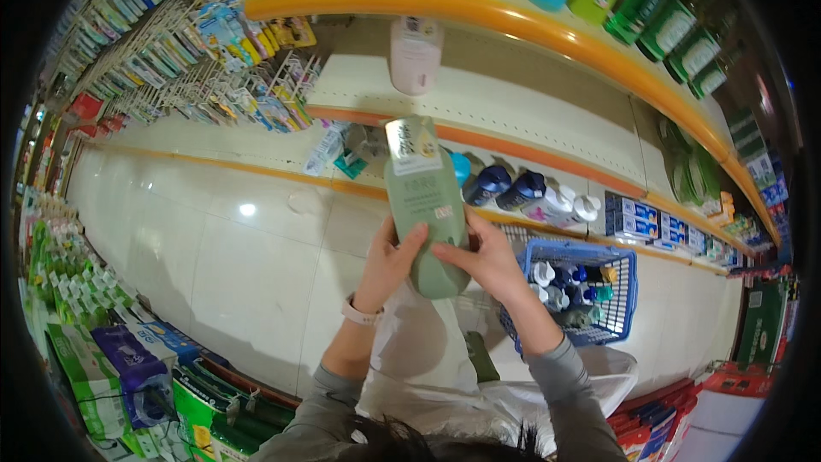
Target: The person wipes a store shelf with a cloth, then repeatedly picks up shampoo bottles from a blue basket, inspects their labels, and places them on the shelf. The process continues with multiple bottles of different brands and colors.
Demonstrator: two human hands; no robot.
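Observation:
A green plastic bottle (423, 199) with a label at its top is held upright between both hands, in front of the shelves. My left hand (396, 256) grips its lower left side, thumb across the front. On the lower right side, my right hand (484, 253) grips it the same way. Beyond the bottle, a pink bottle (415, 58) stands on the middle shelf (526, 83). A blue plastic basket (632, 282) holding several pump bottles is on the floor to the right of my right hand.
Yellow, blue and green bottles line the upper shelf (410, 1). Dark blue bottles (490, 185), white bottles and boxes (635, 218) occupy the lowest shelf. Toothbrush packs hang on racks (167, 58) at the left. Green packages (86, 378) lie at lower left, and another green bottle (480, 356) is near my lap.

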